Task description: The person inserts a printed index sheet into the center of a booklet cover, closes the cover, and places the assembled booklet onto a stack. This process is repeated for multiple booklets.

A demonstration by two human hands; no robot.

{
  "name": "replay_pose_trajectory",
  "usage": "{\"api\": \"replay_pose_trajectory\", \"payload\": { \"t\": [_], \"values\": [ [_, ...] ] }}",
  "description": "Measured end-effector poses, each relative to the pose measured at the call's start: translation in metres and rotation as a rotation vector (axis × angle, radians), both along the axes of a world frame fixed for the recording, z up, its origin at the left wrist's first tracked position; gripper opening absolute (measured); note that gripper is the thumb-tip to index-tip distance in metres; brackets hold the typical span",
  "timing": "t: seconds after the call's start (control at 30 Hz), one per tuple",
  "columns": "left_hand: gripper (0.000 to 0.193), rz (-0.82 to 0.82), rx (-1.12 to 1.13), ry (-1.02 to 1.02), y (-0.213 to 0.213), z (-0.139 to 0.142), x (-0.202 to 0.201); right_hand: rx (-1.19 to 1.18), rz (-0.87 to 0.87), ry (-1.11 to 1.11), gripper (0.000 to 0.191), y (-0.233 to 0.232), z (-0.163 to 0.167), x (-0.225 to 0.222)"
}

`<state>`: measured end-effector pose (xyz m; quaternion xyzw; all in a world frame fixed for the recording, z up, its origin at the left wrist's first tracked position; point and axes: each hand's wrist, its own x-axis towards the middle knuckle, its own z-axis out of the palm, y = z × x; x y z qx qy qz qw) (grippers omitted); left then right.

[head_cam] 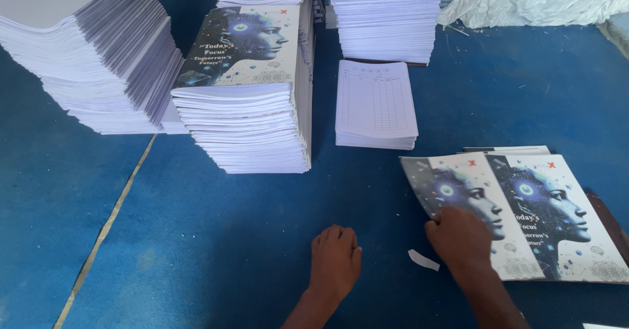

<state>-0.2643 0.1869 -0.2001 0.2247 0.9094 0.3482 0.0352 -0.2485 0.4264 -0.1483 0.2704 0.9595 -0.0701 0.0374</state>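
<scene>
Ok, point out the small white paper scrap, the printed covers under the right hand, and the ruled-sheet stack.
paper scrap (pixel 423 260), head view, its middle.
printed covers (pixel 557 217), head view, top cover's picture.
ruled-sheet stack (pixel 375 99), head view, top sheet.

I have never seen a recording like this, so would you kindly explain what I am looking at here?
There is no machine: the single picture comes from a camera worn on a person's head, looking down at their two bare hands over a blue surface.

The left hand lies flat on the blue, holding nothing. The right hand presses on the near edge of a printed cover that lies fanned over a second cover, both showing a blue face in profile. A small white paper scrap lies between the hands.

Further back stand a tall stack of booklets with the same cover on top, a low pile of ruled sheets, and more white stacks to the left and behind.
</scene>
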Motion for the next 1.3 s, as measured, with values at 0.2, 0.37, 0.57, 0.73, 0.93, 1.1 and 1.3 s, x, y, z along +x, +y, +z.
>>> {"api": "replay_pose_trajectory", "payload": {
  "t": [0.2, 0.37, 0.57, 0.73, 0.93, 1.1, 1.3],
  "values": [
    [0.01, 0.082, 0.111, -0.111, 0.001, 0.019, 0.003, -0.077, 0.061, 0.01, 0.025, -0.022, 0.006, 0.0],
    [0.013, 0.159, 0.265, -0.597, 0.008, 0.025, -0.002, -0.122, 0.097, 0.046, 0.026, -0.039, -0.001, -0.001],
    [0.045, 0.06, 0.443, -0.834, 0.014, 0.001, -0.002, -0.165, 0.178, 0.105, 0.029, -0.056, -0.014, -0.002],
    [0.06, -0.128, 0.58, -1.083, 0.02, -0.01, 0.0, -0.192, 0.221, 0.14, 0.03, -0.066, -0.017, -0.002],
    [0.064, -0.155, 0.706, -1.119, 0.02, -0.004, 0.011, -0.174, 0.242, 0.069, 0.031, -0.076, -0.016, -0.002],
    [0.051, -0.037, 0.712, -1.063, 0.023, -0.015, 0.012, -0.221, 0.281, 0.102, 0.036, -0.074, -0.021, -0.004],
    [0.052, 0.103, 0.715, -1.051, 0.028, -0.029, 0.015, -0.238, 0.219, 0.069, 0.036, -0.063, -0.03, -0.007]
  ]
}}
